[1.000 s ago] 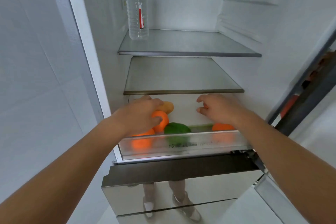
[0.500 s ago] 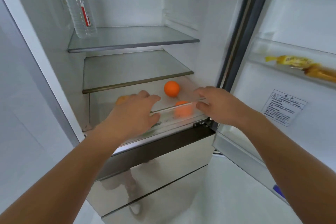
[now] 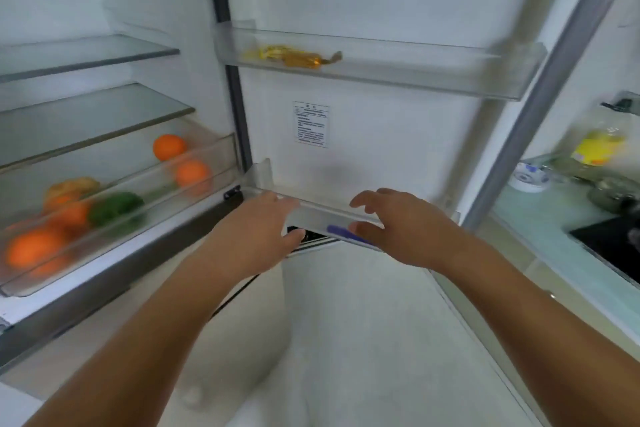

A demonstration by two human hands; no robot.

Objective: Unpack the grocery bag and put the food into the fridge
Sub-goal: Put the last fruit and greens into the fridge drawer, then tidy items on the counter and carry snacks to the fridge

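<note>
Before the open white fridge door, my left hand (image 3: 258,236) and right hand (image 3: 398,229) hang side by side, both spread loosely and holding nothing, just in front of the clear plastic lower door bin (image 3: 332,215). At left, the pulled-out transparent crisper drawer (image 3: 114,218) holds round orange fruits (image 3: 33,248), a dark green pepper-like vegetable (image 3: 116,208) and a brownish item I cannot identify. One gold-wrapped packet (image 3: 298,57) lies in the clear upper door rack (image 3: 450,78). No grocery bag shows, so I judge the step in hand to be turning away from the fridge to fetch more food. To do it well, I would keep both hands free of the door bin's rim, leave the drawer out and the door wide, and avoid knocking the yellow-labelled bottle (image 3: 599,146) on the pale green table (image 3: 540,218) at right.
</note>
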